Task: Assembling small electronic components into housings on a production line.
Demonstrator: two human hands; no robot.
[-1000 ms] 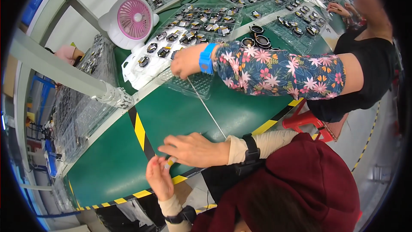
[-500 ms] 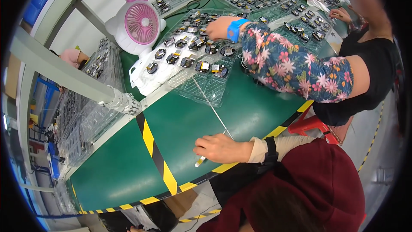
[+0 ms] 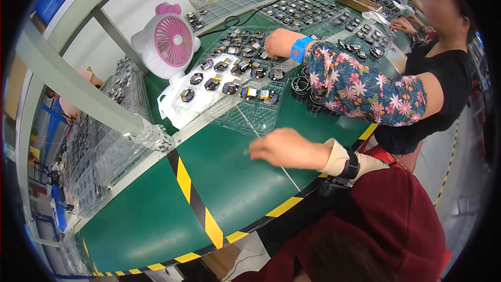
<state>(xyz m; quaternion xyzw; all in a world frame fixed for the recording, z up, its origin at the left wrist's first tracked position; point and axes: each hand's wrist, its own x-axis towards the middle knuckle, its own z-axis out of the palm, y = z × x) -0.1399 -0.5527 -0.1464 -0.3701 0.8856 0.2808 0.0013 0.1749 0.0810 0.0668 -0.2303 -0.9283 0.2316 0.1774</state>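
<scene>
Neither of my hands shows in the head view. A person in a dark red hooded top, with dark hair, fills the lower right. That person's hand (image 3: 284, 149), with a black band at the wrist, is blurred above the green table (image 3: 156, 201); a small pale thing at its fingertips is too unclear to name. Beyond it, a second person's hand (image 3: 282, 43), with a blue wristband and floral sleeve, reaches over a clear plastic tray (image 3: 245, 117). Several small round black electronic assemblies (image 3: 229, 87) lie there, some with silver or yellow parts.
A white and pink fan (image 3: 169, 42) stands at the far left beside a grey frame post (image 3: 78, 83). Black cables (image 3: 301, 86) lie coiled beneath the floral sleeve. More filled trays (image 3: 300, 9) and a brown box (image 3: 359, 1) are farther back. Yellow-black tape (image 3: 190, 190) crosses the table.
The hand of the person in dark red has moved up and away from the table's near edge; the pale strip under it no longer shows. The floral-sleeved hand has shifted slightly right.
</scene>
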